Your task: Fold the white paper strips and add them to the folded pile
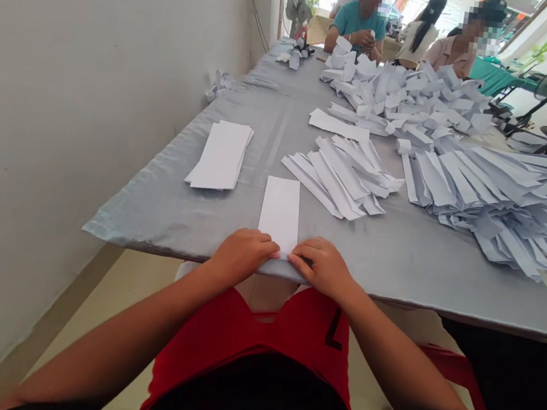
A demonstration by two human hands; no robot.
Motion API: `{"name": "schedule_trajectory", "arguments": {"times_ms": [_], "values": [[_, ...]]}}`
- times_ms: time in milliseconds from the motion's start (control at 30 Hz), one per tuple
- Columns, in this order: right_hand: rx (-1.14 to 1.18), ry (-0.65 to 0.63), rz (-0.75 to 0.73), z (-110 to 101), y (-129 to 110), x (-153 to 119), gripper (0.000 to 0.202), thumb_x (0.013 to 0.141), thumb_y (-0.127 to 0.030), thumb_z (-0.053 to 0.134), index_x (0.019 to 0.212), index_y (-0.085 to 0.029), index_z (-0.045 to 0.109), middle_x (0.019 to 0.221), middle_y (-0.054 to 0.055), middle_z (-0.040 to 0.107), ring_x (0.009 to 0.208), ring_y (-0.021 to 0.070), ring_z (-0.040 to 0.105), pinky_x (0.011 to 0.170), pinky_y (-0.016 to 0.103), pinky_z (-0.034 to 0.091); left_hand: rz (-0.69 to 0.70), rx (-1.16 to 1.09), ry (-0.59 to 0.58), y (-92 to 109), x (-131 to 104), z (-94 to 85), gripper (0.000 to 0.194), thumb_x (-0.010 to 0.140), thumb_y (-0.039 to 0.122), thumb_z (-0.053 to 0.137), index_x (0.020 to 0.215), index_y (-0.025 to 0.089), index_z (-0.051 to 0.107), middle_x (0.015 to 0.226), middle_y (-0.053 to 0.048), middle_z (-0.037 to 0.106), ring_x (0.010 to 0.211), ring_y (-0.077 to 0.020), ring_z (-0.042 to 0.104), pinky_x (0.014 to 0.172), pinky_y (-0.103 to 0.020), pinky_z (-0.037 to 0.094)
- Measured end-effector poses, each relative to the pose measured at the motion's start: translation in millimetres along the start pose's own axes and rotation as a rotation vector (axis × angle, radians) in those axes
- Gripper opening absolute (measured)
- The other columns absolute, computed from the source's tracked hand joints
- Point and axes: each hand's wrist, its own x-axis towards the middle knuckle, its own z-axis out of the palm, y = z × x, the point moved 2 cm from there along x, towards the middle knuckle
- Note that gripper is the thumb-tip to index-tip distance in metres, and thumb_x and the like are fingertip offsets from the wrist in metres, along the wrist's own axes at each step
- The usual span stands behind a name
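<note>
Pressing on the near end of a white sheet (281,203), both hands are nearly closed: the left hand (245,253) holds the near left corner between thumb and curled fingers, the right hand (322,263) the near right corner likewise. Location: the sheet lies on the grey cloth (361,260), right of the paper stack (220,157) and closer to the person than that stack; folded strips (342,177) lie further right of the stack. Risk, as judged: uneven pull between the thumbs could skew the sheet or set a crooked crease; sliding on smooth cloth could do the same. Any crease beneath the fingers cannot be confirmed. Orientation: flat, long axis running away from the person, its short far end pointing outward.
</note>
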Motion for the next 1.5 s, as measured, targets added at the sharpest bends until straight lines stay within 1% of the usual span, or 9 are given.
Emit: {"name": "schedule_trajectory", "arguments": {"times_ms": [200,333,433,533,667,833,1167,1333,1500], "values": [[-0.014,0.027,0.105,6.0,3.2,6.3,0.023,0.095,-0.027,0.061,0.114,-0.023,0.072,0.096,0.006,0.076,0.090,0.0214,0.066,0.084,0.036,0.050,-0.098,-0.102,0.073,-5.9,3.3,8.7,0.026,0.099,0.028,0.054,0.119,0.022,0.070,0.100,-0.005,0.078,0.089,-0.0205,0.071,0.075,-0.031,0.053],[-0.010,0.020,0.106,8.8,4.7,9.1,0.022,0.095,-0.023,0.060,0.112,-0.022,0.073,0.098,0.007,0.076,0.091,0.0215,0.065,0.086,0.037,0.051,-0.113,-0.018,0.291,6.2,-11.2,3.1,0.025,0.100,0.029,0.052,0.113,0.021,0.071,0.098,-0.008,0.077,0.086,-0.0207,0.071,0.077,-0.034,0.054],[0.023,0.043,0.121,10.9,7.5,9.0,0.020,0.095,-0.023,0.061,0.110,-0.020,0.073,0.098,0.007,0.076,0.092,0.0208,0.066,0.086,0.036,0.051,-0.050,0.046,0.445,26.0,-30.0,1.2,0.021,0.099,0.025,0.054,0.106,0.023,0.073,0.107,-0.007,0.077,0.102,-0.0224,0.070,0.091,-0.037,0.053],[0.035,0.049,0.128,12.2,9.8,9.0,0.019,0.094,-0.023,0.061,0.109,-0.021,0.073,0.096,0.006,0.075,0.091,0.0203,0.066,0.086,0.035,0.052,-0.039,0.072,0.412,42.7,-44.3,9.2,0.027,0.098,0.027,0.053,0.116,0.020,0.072,0.126,-0.011,0.072,0.123,-0.0280,0.063,0.103,-0.042,0.051],[0.026,0.048,0.114,11.9,10.1,9.4,0.019,0.093,-0.022,0.062,0.108,-0.020,0.073,0.094,0.006,0.075,0.090,0.0204,0.066,0.086,0.035,0.052,-0.067,0.086,0.324,49.5,-50.8,23.5,0.039,0.099,0.033,0.051,0.127,0.013,0.066,0.139,-0.018,0.063,0.132,-0.0331,0.057,0.106,-0.047,0.050],[0.017,0.049,0.108,12.1,9.2,8.4,0.019,0.094,-0.024,0.060,0.108,-0.021,0.072,0.094,0.006,0.075,0.090,0.0208,0.066,0.086,0.036,0.052,-0.069,0.030,0.274,45.7,-50.8,31.4,0.048,0.098,0.035,0.051,0.140,0.013,0.057,0.143,-0.018,0.059,0.137,-0.0337,0.053,0.109,-0.049,0.049],[-0.005,0.072,0.081,12.0,8.4,6.0,0.020,0.094,-0.023,0.057,0.108,-0.021,0.071,0.094,0.007,0.072,0.091,0.0218,0.065,0.087,0.037,0.052,-0.067,0.033,0.278,45.7,-49.6,29.2,0.046,0.099,0.033,0.051,0.139,0.013,0.058,0.140,-0.016,0.062,0.135,-0.0318,0.055,0.109,-0.047,0.050],[-0.171,0.154,0.031,11.9,-10.9,-6.1,0.027,0.095,-0.024,0.055,0.118,-0.021,0.069,0.112,0.011,0.070,0.099,0.0254,0.063,0.089,0.041,0.051,-0.103,0.031,0.249,50.0,-50.8,31.9,0.055,0.098,0.033,0.050,0.149,0.011,0.048,0.144,-0.018,0.058,0.138,-0.0323,0.052,0.111,-0.047,0.047],[-0.216,0.170,0.057,16.8,-17.8,-15.4,0.033,0.097,-0.030,0.055,0.127,-0.024,0.066,0.132,0.012,0.065,0.114,0.0287,0.061,0.097,0.046,0.049,-0.093,0.043,0.215,52.1,-52.4,31.6,0.050,0.098,0.030,0.049,0.145,0.011,0.052,0.148,-0.019,0.054,0.140,-0.0331,0.048,0.112,-0.049,0.046]]}}
